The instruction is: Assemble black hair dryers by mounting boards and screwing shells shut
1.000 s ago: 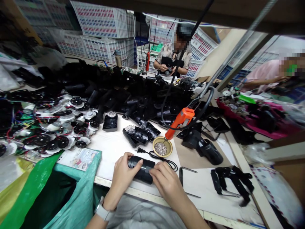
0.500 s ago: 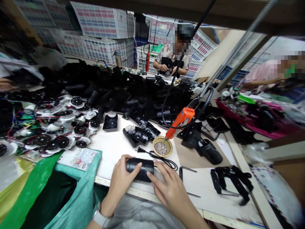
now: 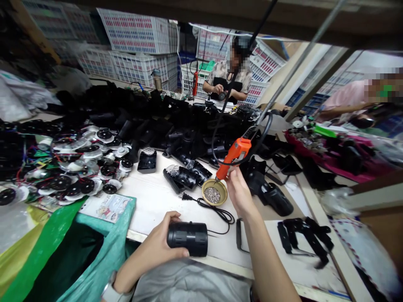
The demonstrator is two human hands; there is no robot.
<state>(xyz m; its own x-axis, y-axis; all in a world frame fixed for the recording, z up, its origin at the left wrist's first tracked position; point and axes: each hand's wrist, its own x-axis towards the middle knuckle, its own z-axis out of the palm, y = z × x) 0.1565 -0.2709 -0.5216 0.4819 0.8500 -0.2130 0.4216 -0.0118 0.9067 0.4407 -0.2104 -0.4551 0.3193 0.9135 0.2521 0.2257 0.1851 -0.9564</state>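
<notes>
My left hand [image 3: 163,240] is wrapped round one end of a black cylindrical housing [image 3: 189,239], which lies on its side at the table's front edge. A black power cord [image 3: 217,214] runs from the housing and lies coiled behind it. My right hand [image 3: 238,191] grips the lower part of an orange electric screwdriver [image 3: 233,156]; some of its fingers are hidden behind the tool. The screwdriver hangs tilted from a cable, its tip over a yellowish bowl [image 3: 224,200] holding many small screws [image 3: 212,195].
Motor and wire assemblies [image 3: 75,167] are heaped at left. Black plastic shells [image 3: 185,176] lie behind the bowl, with more black parts [image 3: 273,197] to its right. Black brackets [image 3: 305,239] lie at right. A green bag [image 3: 107,247] hangs at the front left. A co-worker [image 3: 228,84] sits opposite.
My right hand has left the housing and moved up and right onto the screwdriver, which has shifted slightly left. The housing, in my left hand, has come a little nearer.
</notes>
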